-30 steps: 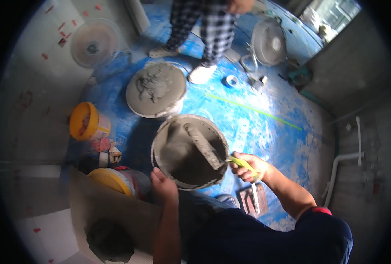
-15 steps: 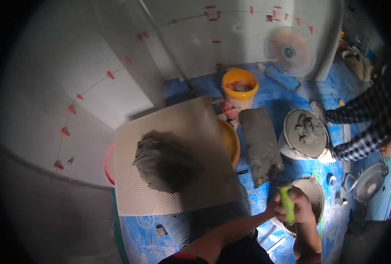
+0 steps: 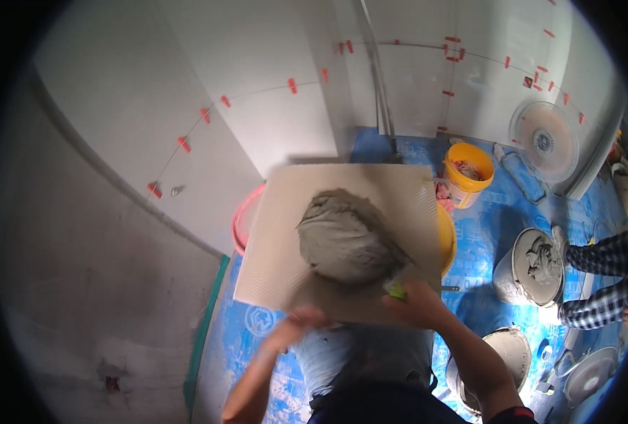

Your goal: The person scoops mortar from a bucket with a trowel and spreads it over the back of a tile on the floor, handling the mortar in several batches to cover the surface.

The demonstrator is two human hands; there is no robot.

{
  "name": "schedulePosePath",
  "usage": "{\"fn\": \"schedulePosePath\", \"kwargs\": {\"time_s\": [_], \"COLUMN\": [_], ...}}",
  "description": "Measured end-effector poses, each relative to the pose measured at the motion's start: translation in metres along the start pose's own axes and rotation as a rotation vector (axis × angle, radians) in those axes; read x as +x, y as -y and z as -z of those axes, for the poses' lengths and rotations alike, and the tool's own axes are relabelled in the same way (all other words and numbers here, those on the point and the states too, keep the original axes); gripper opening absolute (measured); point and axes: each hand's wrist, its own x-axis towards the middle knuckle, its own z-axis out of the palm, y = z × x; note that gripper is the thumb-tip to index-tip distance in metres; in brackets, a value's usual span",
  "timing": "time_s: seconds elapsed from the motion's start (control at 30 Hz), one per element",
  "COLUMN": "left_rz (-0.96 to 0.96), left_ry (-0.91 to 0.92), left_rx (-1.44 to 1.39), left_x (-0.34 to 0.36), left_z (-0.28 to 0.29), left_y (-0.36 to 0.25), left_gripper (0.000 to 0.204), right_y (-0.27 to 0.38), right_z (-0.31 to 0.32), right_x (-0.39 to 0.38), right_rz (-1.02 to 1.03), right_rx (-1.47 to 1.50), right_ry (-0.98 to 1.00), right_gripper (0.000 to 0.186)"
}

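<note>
A large beige ridged tile (image 3: 264, 261) lies in front of me, bearing a broad mound of grey mortar (image 3: 342, 233). My right hand (image 3: 416, 305) grips a tool with a yellow-green handle (image 3: 395, 291) at the mound's lower right; its blade is blurred against the mortar. My left hand (image 3: 305, 319) is at the tile's near edge, lower left of the mound, blurred, so I cannot tell whether it holds anything. Below the tile show my jeans-clad legs (image 3: 356, 360).
Right: buckets of mortar (image 3: 544, 286) (image 3: 501, 346), a yellow bucket (image 3: 469, 184), two fans (image 3: 544, 141) (image 3: 586, 374), a person in checked trousers (image 3: 597, 311). Behind: a pink tub (image 3: 243, 212) and marked walls (image 3: 278, 120). Blue sheeting (image 3: 462, 247) covers the floor.
My view has swung left from the bucket to the tile. The green-handled tool has moved from the bucket onto the tile's mortar. My left hand has come away from it.
</note>
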Motion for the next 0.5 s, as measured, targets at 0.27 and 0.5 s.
{"fn": "schedulePosePath", "kwargs": {"time_s": [0.27,0.5], "left_rz": [0.218,0.535], "left_ry": [-1.247,-1.190], "left_rx": [1.148,1.091], "left_x": [0.020,0.058], "left_z": [0.221,0.176], "left_y": [0.051,0.049], "left_gripper": [0.073,0.065], "right_y": [-0.067,-0.167], "right_z": [-0.071,-0.171], "right_x": [-0.085,-0.077], "right_rz": [-0.098,-0.255], "right_rx": [-0.029,-0.356], "right_ry": [-0.004,-0.433], "right_gripper": [0.039,0.027]}}
